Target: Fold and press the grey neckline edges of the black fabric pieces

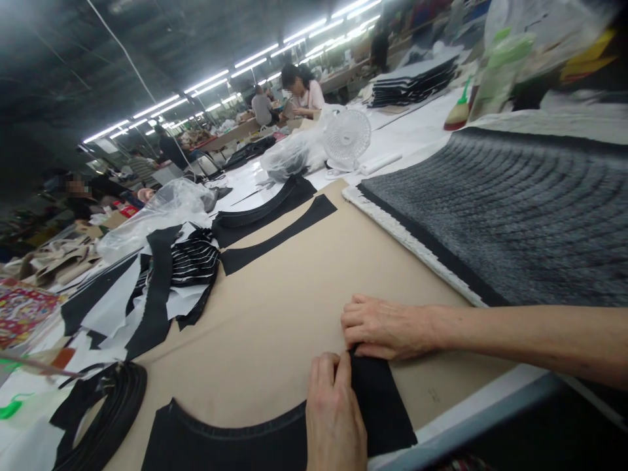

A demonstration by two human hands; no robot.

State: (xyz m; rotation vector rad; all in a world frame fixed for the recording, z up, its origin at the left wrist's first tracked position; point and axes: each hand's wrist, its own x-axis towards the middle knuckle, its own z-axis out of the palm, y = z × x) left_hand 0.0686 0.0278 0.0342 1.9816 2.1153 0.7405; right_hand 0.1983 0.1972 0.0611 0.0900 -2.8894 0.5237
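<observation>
The black piece of material (245, 441) lies at the near edge of the worktop (515, 383), on a broad tan sheet (294, 307), its long upper edge curving inward. Both hands are on its right-hand part, close together, with fingertips nearly meeting at the upper edge. The left hand (336, 409) rests across the piece, fingers pointing to twelve o'clock; the right hand (385, 327) comes in from three o'clock, fingers curled at the edge. Whether either one pinches the material, I cannot tell.

Around the hands, a grey ribbed material (495, 222) with a white layer along its edge spreads at two o'clock. Two black curved strips (282, 232) lie at eleven o'clock, and a bundle of black-and-white striped material (193, 258) sits at ten. A looped stack of black bands (125, 409) lies at nine. Farther off, a small fan (347, 137) stands at twelve o'clock, and a bottle with a green nozzle (456, 112) at one. Beyond the fan, a person in a pale top (310, 98) leans over some work.
</observation>
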